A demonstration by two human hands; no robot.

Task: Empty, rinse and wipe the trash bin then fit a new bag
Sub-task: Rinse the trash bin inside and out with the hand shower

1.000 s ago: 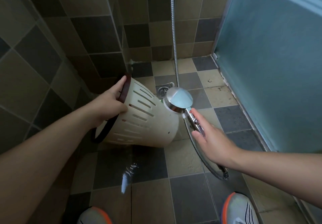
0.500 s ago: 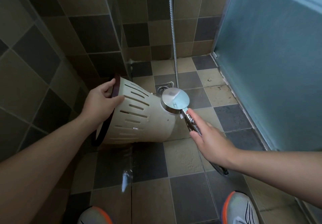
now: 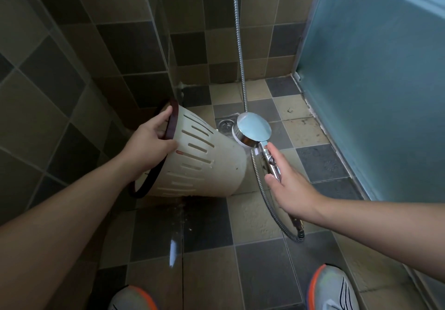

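A cream slotted trash bin (image 3: pixel 204 162) with a dark brown rim is tipped on its side above the tiled floor, its mouth facing left toward the wall. My left hand (image 3: pixel 150 144) grips its rim, thumb over the outer wall. My right hand (image 3: pixel 287 184) holds the chrome handle of a shower head (image 3: pixel 252 129), whose round face points at the bin's base. Whether water is flowing I cannot tell.
A floor drain (image 3: pixel 225 124) lies just behind the bin. The metal hose (image 3: pixel 240 52) hangs down the back wall and loops (image 3: pixel 277 215) under my right hand. A frosted glass door (image 3: pixel 375 80) stands on the right, tiled walls on the left. The floor below the bin is wet. Two shoes show at the bottom edge.
The bin's rim has tilted further up and left in my left hand. The shower head has shifted slightly toward the bin's base.
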